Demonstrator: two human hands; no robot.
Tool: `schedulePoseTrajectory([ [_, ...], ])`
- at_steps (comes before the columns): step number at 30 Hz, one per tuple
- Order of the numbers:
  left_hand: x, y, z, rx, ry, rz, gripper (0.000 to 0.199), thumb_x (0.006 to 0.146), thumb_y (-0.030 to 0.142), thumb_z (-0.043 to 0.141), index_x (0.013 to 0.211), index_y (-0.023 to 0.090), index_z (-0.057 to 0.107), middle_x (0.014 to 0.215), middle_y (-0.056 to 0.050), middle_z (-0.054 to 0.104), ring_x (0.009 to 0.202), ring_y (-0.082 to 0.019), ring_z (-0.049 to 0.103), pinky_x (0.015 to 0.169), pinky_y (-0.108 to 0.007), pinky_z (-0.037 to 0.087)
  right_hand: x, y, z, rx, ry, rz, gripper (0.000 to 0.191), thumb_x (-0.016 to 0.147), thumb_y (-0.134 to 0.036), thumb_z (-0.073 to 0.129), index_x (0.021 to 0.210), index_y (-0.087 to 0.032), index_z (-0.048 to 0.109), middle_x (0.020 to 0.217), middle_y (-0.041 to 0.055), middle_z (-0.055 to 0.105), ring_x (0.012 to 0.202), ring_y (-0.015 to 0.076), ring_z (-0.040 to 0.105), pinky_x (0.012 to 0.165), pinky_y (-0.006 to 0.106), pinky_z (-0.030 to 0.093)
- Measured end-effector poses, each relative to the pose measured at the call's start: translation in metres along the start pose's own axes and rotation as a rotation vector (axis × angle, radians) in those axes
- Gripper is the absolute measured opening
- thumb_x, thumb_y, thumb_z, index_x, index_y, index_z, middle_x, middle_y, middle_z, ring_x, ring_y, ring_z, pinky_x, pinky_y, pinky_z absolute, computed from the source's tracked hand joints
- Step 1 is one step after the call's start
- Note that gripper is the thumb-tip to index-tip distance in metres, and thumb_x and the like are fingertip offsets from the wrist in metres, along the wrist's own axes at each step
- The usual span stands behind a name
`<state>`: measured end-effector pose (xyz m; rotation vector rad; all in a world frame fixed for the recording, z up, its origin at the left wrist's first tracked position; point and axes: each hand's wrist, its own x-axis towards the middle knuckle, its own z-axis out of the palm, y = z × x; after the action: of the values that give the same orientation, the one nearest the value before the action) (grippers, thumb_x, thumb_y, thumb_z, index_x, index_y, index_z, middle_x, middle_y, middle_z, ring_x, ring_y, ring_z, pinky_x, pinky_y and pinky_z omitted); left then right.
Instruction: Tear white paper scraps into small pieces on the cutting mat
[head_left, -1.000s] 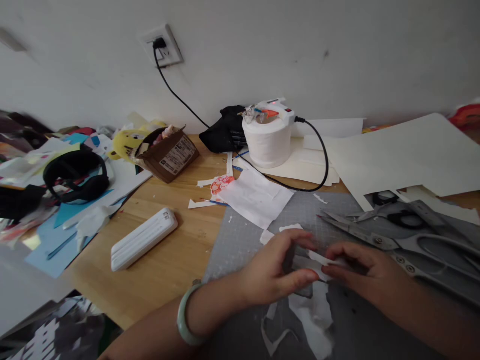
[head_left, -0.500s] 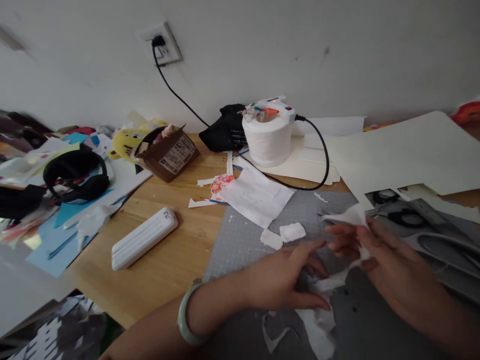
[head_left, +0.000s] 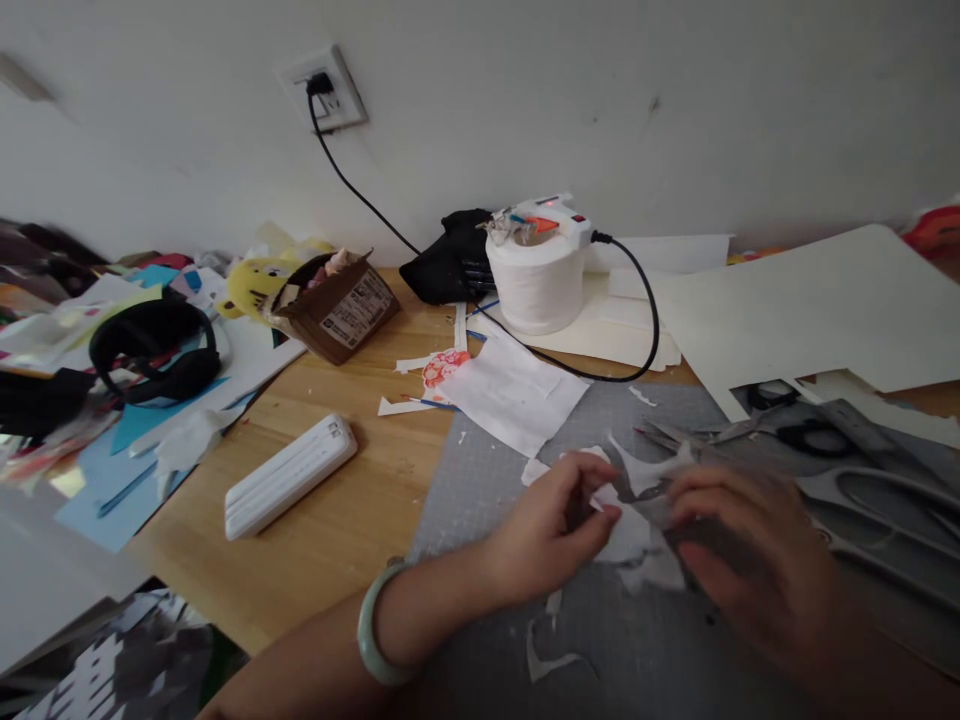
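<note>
My left hand [head_left: 551,530] has its fingers curled, with thumb and forefinger pinched at the edge of a white paper piece [head_left: 628,538] low over the mat. A jade-coloured bangle [head_left: 367,625] circles that wrist. To its right, my right hand [head_left: 757,560] is smeared by motion, its thumb apart from the curled fingers. Close to those fingers is a torn white paper strip [head_left: 649,472]; whether they grip it is unclear. Part of a small white piece [head_left: 532,470] shows behind my left hand. A curled paper scrap [head_left: 551,660] lies nearer me.
Large grey-handled scissors [head_left: 855,490] rest right on the grey cutting mat [head_left: 480,510]. A white sheet [head_left: 517,390] lies behind. Farther back stands a white roll [head_left: 536,285] beside a black cable [head_left: 654,320]. Left are a white power bank [head_left: 289,478] and a cardboard box [head_left: 341,305].
My left hand has moved up and closed on paper. My right hand has shifted slightly lower, and the white paper between the hands has changed position, with a piece from nearer me gone from there.
</note>
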<state>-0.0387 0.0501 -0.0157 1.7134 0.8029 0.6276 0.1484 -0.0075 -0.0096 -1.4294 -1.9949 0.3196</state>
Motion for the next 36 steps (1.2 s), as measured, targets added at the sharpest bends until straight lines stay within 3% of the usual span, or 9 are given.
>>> schedulePoseTrajectory([
  [3,0.001,-0.001,0.001,-0.152,0.103,-0.025,0.022,0.08,0.024,0.048,0.099,0.018,0.039,0.092,-0.005,0.048,0.081,-0.012,0.047,0.072,-0.024,0.041,0.001,-0.002,0.006,-0.039,-0.148,0.041,0.017,0.074,-0.036,0.059,0.066,-0.023,0.052,0.069,-0.0004,0.061,0.069,0.0217,0.057,0.068,0.039,0.036],
  [6,0.0,0.003,0.0,-0.243,0.065,-0.08,0.022,0.08,0.033,0.048,0.094,0.019,0.038,0.086,-0.002,0.044,0.066,-0.008,0.04,0.058,-0.019,0.037,0.0,-0.002,0.015,-0.031,-0.112,0.11,0.029,0.069,-0.043,0.065,0.089,-0.022,0.06,0.086,0.0034,0.066,0.078,0.0235,0.06,0.07,0.039,0.042],
  [9,-0.001,0.01,-0.002,-0.315,-0.024,-0.172,0.028,0.078,0.043,0.049,0.087,0.02,0.036,0.079,0.001,0.04,0.055,-0.005,0.032,0.048,-0.017,0.03,0.0,0.001,0.02,0.049,-0.094,0.182,0.046,0.07,-0.045,0.064,0.11,-0.023,0.055,0.1,0.0063,0.064,0.084,0.024,0.06,0.069,0.037,0.047],
  [13,-0.003,0.012,-0.005,-0.301,-0.094,-0.188,0.028,0.076,0.045,0.049,0.083,0.019,0.038,0.07,0.002,0.039,0.056,-0.008,0.035,0.052,-0.021,0.031,0.003,0.001,0.016,0.155,-0.174,0.138,0.017,0.084,-0.036,0.049,0.084,-0.024,0.061,0.089,0.0027,0.064,0.085,0.0209,0.058,0.075,0.034,0.045],
  [17,-0.002,0.008,-0.007,-0.2,-0.038,-0.096,0.023,0.082,0.04,0.041,0.081,0.018,0.043,0.075,-0.001,0.042,0.067,-0.011,0.038,0.062,-0.024,0.034,0.006,-0.004,0.012,0.224,-0.222,0.173,0.031,0.091,-0.03,0.036,0.065,-0.021,0.052,0.062,-0.0011,0.056,0.064,0.0158,0.055,0.064,0.029,0.044],
  [23,0.0,0.006,-0.005,-0.013,-0.176,-0.03,0.021,0.079,0.036,0.051,0.076,0.016,0.046,0.073,0.0,0.046,0.069,-0.011,0.042,0.064,-0.023,0.034,0.005,-0.012,0.011,0.283,-0.225,0.17,0.033,0.088,-0.029,0.039,0.056,-0.021,0.04,0.053,-0.0033,0.048,0.05,0.0126,0.049,0.048,0.024,0.04],
  [32,-0.002,0.005,-0.005,0.018,-0.112,-0.015,0.028,0.087,0.036,0.035,0.067,0.017,0.038,0.062,0.002,0.037,0.059,-0.009,0.034,0.054,-0.021,0.029,0.009,-0.001,0.005,0.367,-0.125,0.425,0.035,0.081,-0.036,0.044,0.048,-0.022,0.044,0.043,-0.0034,0.045,0.041,0.0139,0.046,0.039,0.024,0.038],
  [34,-0.002,0.005,-0.005,0.03,-0.124,-0.003,0.028,0.087,0.037,0.034,0.069,0.016,0.039,0.064,0.002,0.038,0.06,-0.009,0.035,0.056,-0.021,0.03,0.009,0.0,0.005,0.392,-0.148,0.42,0.027,0.081,-0.034,0.042,0.057,-0.022,0.049,0.05,-0.0028,0.051,0.047,0.0147,0.051,0.044,0.024,0.042],
  [36,-0.003,0.004,-0.004,0.043,-0.149,0.008,0.027,0.088,0.037,0.034,0.071,0.016,0.04,0.066,0.002,0.039,0.062,-0.009,0.036,0.057,-0.021,0.031,0.008,0.001,0.006,0.389,-0.162,0.401,0.015,0.079,-0.032,0.045,0.08,-0.023,0.057,0.074,0.0005,0.063,0.067,0.0177,0.06,0.057,0.026,0.048],
])
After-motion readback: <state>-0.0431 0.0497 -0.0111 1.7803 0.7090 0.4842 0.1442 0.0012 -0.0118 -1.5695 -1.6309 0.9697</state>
